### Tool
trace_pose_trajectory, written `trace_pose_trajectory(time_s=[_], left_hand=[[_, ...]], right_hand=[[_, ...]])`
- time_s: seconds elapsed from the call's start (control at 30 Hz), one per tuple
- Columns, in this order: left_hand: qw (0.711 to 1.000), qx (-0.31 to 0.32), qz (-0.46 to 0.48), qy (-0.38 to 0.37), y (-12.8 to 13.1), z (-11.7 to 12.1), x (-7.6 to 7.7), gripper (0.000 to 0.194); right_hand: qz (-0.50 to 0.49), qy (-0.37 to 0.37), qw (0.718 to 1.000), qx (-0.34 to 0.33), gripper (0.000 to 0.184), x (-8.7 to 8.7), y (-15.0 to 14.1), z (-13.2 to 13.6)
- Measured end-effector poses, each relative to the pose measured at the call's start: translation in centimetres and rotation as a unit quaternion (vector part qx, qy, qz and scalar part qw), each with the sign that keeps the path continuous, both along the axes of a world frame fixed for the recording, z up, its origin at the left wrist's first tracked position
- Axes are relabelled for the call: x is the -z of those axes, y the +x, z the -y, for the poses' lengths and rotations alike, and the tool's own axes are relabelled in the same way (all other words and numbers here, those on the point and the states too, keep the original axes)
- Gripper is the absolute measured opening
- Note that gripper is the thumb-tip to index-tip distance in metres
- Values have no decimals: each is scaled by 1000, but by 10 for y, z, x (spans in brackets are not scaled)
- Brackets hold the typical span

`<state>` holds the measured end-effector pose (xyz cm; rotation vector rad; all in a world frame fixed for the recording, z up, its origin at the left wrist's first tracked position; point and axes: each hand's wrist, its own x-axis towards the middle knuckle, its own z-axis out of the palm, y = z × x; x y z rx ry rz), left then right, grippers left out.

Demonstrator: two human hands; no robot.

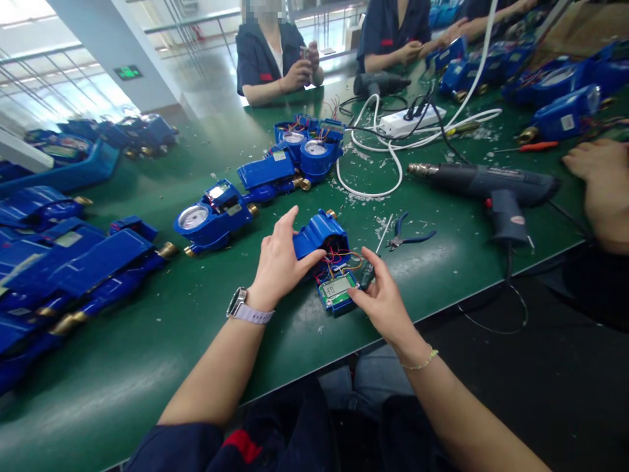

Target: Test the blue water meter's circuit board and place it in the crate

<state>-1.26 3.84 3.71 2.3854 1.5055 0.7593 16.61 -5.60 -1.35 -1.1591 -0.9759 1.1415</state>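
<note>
Blue housing (318, 233) was open, board (339, 287) wired up but outside it tbh; left hand (279, 265) gripped the housing, right hand (386, 301) pinched the board.

Dark pistol-shaped plastic heat gun (501, 183): right of and beyond the right hand (382, 298)
Blue-handled metal pliers (417, 238): just beyond the right hand
Long white plastic power strip (397, 124): well beyond the right hand
Glossy blue meters with brass fittings (111, 259): left of the left hand (281, 263)
Green rectangular sign (128, 72): far beyond the left hand
</note>
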Motion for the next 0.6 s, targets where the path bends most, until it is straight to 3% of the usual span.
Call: trace_pose_trajectory(time_s=[0.2,0.37,0.5,0.6], left_hand=[[998,-2,-53,20,6,-7,1,63],[997,-34,-17,66,12,-6,11,64],[992,2,16,128,3,2,17,64],[976,42,89,192,-8,23,19,44]], right_hand=[[9,20,998,58,71,18,14,2],[5,27,997,74,69,28,20,3],[4,37,997,71,67,26,19,5],[0,44,997,67,66,24,19,6]])
